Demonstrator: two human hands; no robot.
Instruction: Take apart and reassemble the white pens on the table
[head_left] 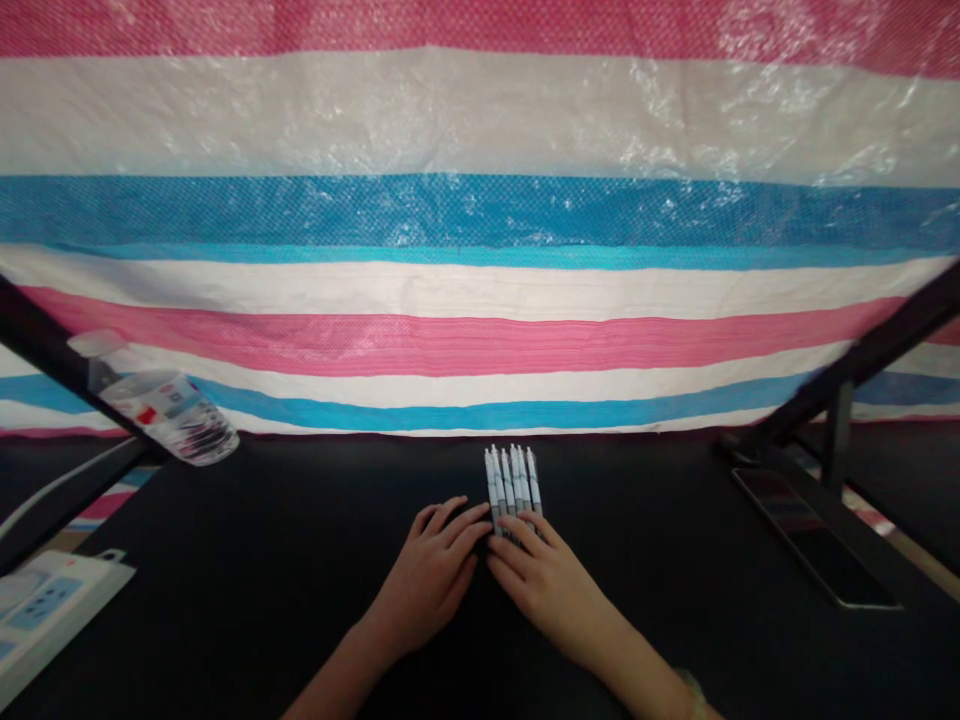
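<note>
Several white pens (512, 478) lie side by side in a row on the black table (315, 540), their clicker ends pointing away from me. My right hand (544, 570) is laid over their near ends, fingers stretched out and hiding the tips. At the left side of the row is my left hand (431, 570), its fingers extended and a little apart. The fingertips touch or nearly touch the outermost pen. Nothing shows gripped in either hand.
A phone (814, 540) lies at the right beside a dark slanted bar (862, 350). On the left stand a clear plastic container (184, 420) and a white box (56, 610) with printed blue panels. A striped plastic sheet (480, 220) hangs behind the table.
</note>
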